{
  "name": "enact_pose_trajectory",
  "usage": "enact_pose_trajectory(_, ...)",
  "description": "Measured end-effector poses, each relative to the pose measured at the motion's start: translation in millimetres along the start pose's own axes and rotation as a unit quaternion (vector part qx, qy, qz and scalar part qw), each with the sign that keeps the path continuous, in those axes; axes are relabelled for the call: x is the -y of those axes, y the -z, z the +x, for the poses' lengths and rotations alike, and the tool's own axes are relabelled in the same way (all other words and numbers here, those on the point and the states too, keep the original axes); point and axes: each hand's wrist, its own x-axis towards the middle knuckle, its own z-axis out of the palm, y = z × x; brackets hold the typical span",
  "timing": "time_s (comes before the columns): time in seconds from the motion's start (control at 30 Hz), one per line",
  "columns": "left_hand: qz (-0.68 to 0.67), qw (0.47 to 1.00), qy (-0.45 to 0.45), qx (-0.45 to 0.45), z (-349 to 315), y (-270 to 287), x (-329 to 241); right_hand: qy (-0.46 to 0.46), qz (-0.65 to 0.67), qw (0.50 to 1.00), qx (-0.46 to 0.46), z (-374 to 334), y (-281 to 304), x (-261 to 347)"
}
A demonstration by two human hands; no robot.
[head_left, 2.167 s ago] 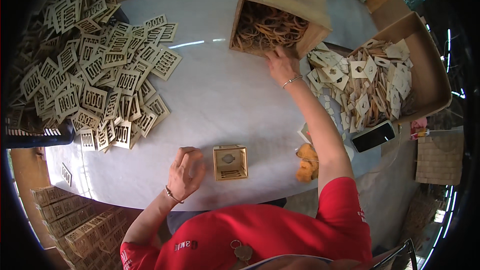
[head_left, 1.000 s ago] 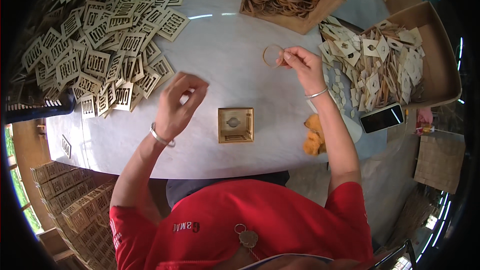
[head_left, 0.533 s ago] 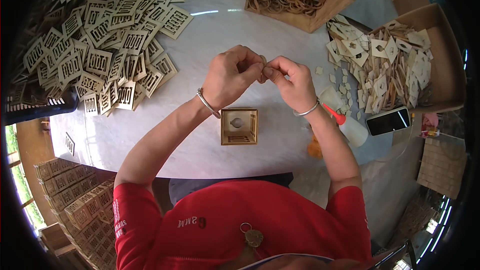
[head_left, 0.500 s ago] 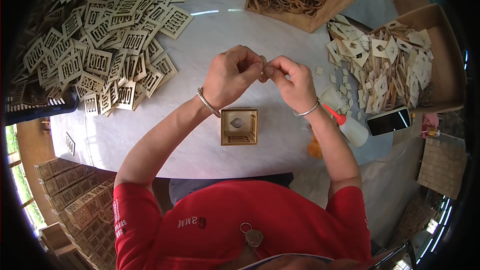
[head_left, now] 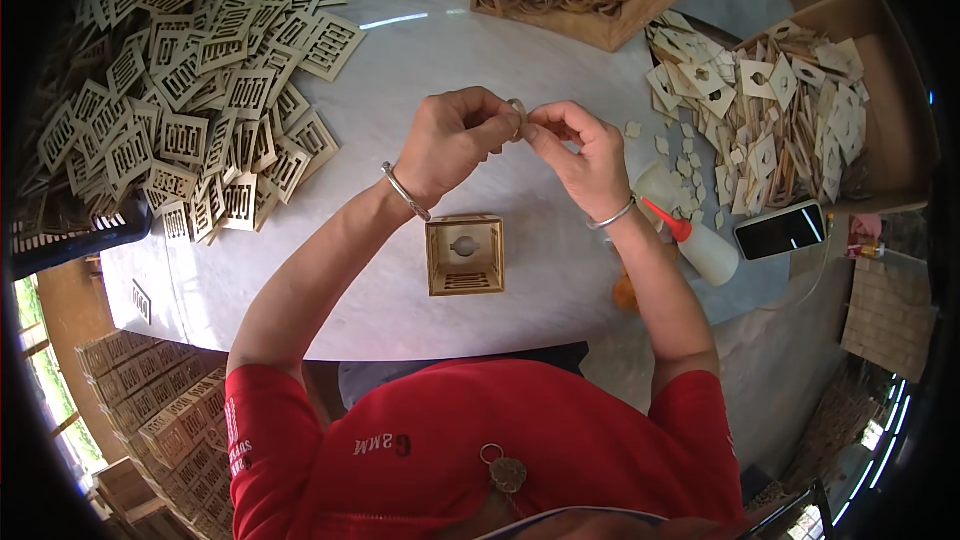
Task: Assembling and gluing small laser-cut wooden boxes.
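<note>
My left hand (head_left: 455,140) and my right hand (head_left: 582,155) meet above the table, both closed in a pinch. Between their fingertips is a small, thin tan ring (head_left: 517,112), partly covered by the fingers. It resembles the loops in the wooden box at the back. Just below the hands, towards me, an open-topped square wooden box (head_left: 466,286) stands on the table. Slots show in its near wall, and a round opening with small side notches shows in its bottom.
Slotted wooden panels (head_left: 185,138) heap up at the left over a dark basket (head_left: 85,235). At the back stands a wooden box (head_left: 640,15) of tan loops. Pieces with holes (head_left: 758,78) fill a carton at the right, near a red-tipped white glue bottle (head_left: 710,258) and a phone (head_left: 780,237).
The ring has turned slightly in my fingertips and shows more of its loop. Both hands stay together over the table. The whole view has shifted a little.
</note>
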Motion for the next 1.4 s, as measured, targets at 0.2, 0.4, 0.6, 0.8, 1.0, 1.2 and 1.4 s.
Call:
enact_pose_trajectory(0.2,0.018,1.000,-0.014,0.011,4.4,-2.4,2.0,0.118,-0.169,0.977,-0.049,-0.1,-4.3,-6.2)
enact_pose_trajectory(0.4,0.062,0.998,-0.005,0.002,6.0,1.9,3.3,0.055,-0.100,0.991,-0.070,1.1,9.6,-21.6)
enact_pose_trajectory(0.6,0.102,0.994,0.003,-0.024,22.1,7.9,23.6,-0.071,0.229,0.953,-0.183,3.9,57.5,-28.9)
enact_pose_trajectory(0.8,0.274,0.952,-0.127,-0.048,36.7,20.6,40.4,-0.055,0.077,0.988,-0.119,-8.9,51.0,-10.7)
enact_pose_trajectory(1.0,0.125,0.983,-0.123,0.050,-14.7,7.9,-19.6,0.152,-0.221,0.963,-0.027,-14.3,5.8,22.6)
enact_pose_trajectory(1.2,0.096,0.990,-0.056,0.086,-51.5,16.6,-33.0,0.071,-0.039,0.994,0.072,-24.6,-5.0,47.4)
enact_pose_trajectory(1.4,-0.078,0.988,-0.065,0.114,-78.0,21.6,-37.2,-0.093,0.229,0.957,0.150,-31.8,-2.0,56.1)
